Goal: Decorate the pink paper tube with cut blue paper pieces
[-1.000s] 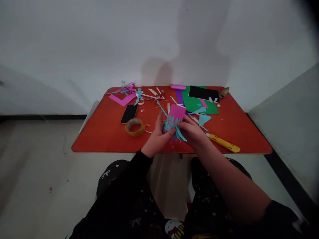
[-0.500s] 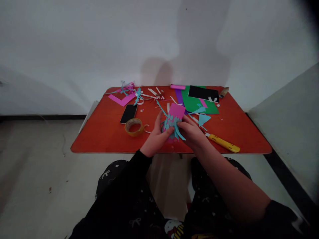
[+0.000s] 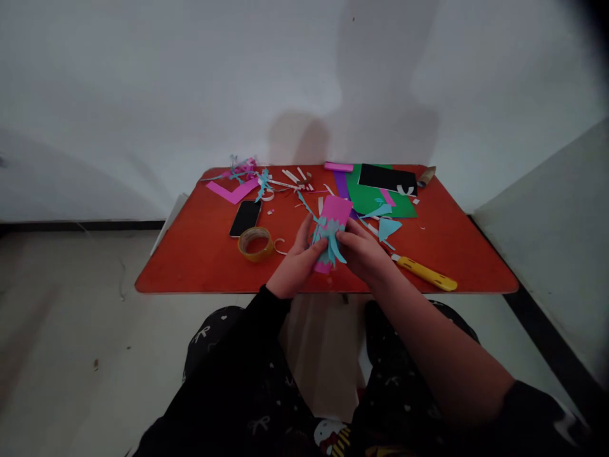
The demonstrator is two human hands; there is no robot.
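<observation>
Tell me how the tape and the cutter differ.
The tape is a brownish-yellow ring; the cutter is long, narrow and brighter yellow. The tape lies left of the left hand; the cutter lies right of the right hand. Both rest on the red table.

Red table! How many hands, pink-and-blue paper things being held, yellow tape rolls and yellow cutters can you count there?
Hands, left hand and right hand: 2
Held pink-and-blue paper piece: 1
Yellow tape roll: 1
Yellow cutter: 1
Total: 5

On the worktop (image 3: 190, 270) you have a tape roll (image 3: 255, 255); just behind it, a phone (image 3: 245, 218); well to its right, a yellow cutter (image 3: 425, 273).
</observation>
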